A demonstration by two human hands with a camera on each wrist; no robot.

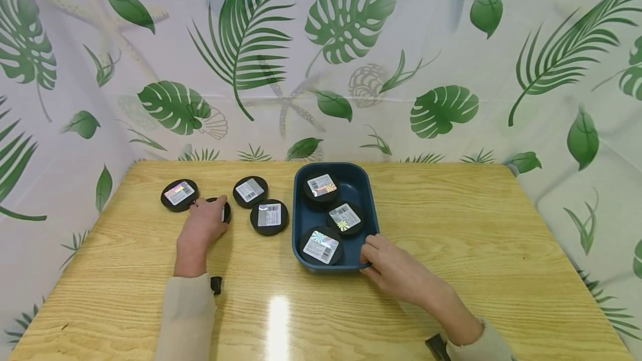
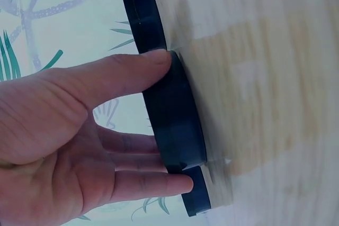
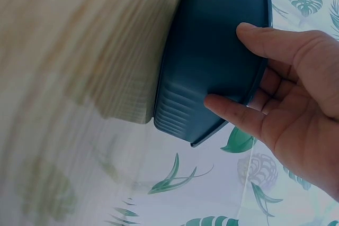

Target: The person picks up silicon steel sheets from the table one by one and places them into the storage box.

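Discs on tbl, L of tray (others inside).

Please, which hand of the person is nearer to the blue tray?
Right. The right hand grips the blue tray at its near right corner. The left hand is farther, left of the tray, gripping a black disc. Two other discs lie between that hand and the tray.

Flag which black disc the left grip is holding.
The held disc, second from left on the table: the left grip pinches its edge and, in the head view, hides most of its label. The other discs show whole labels.
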